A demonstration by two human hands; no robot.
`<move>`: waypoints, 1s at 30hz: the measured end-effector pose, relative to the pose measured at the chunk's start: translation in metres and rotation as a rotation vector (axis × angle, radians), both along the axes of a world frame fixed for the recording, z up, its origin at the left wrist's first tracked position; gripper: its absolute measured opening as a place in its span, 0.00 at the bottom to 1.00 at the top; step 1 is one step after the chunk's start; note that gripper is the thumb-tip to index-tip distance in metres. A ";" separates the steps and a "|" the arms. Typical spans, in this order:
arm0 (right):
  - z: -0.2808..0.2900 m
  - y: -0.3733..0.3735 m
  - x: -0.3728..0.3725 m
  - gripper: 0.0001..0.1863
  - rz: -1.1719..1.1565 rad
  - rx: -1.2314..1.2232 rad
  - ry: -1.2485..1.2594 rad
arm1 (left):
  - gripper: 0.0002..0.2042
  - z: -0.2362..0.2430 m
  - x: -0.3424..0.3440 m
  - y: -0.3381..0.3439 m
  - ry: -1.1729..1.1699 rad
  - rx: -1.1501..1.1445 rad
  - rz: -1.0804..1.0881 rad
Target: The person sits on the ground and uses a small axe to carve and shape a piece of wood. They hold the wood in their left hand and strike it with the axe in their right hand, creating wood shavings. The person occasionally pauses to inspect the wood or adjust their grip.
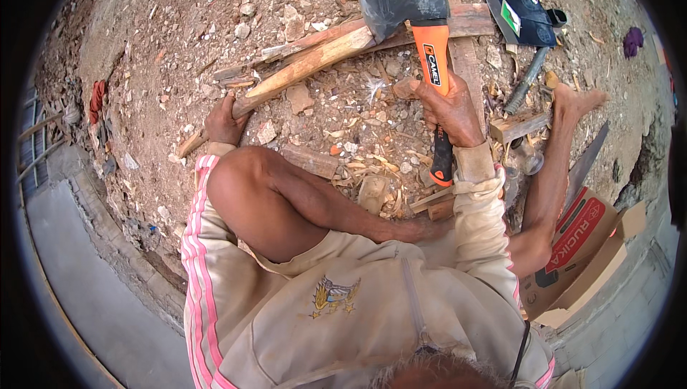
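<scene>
My right hand is wrapped round the handle of a hatchet with an orange and black grip. The dark hatchet head points left, its cutting edge at the far end of a pale, peeled wooden stick. Whether the edge touches the stick or hovers over it I cannot tell. On the left, my left hand is closed round the stick's near end. The stick slants up to the right, its far end by crossed timbers.
Wood chips and offcuts litter the stony ground before my bent legs. To the right are a black hoe blade, a ridged rod, a wood block, a saw blade and an opened cardboard box. A concrete slab lies left.
</scene>
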State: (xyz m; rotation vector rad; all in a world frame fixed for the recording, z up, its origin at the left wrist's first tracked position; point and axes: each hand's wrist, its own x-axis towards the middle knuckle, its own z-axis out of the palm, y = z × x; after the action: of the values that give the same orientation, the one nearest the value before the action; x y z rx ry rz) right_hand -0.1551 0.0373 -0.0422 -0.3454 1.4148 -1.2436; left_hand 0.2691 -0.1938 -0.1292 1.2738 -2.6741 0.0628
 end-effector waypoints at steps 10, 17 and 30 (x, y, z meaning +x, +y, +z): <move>0.026 -0.005 -0.046 0.12 -0.252 -0.148 0.017 | 0.24 -0.001 0.001 0.005 0.073 -0.011 -0.026; -0.003 0.002 -0.001 0.11 0.038 0.034 0.088 | 0.24 -0.002 0.003 -0.002 0.035 0.012 0.005; -0.015 0.015 -0.006 0.10 -0.073 0.039 0.013 | 0.22 0.002 0.008 0.001 -0.036 0.061 0.012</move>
State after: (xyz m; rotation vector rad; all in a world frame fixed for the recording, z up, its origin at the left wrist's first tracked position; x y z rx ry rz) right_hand -0.1611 0.0521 -0.0575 -0.2780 1.4721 -1.2733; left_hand 0.2773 -0.1928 -0.1271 1.3183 -2.7188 0.0054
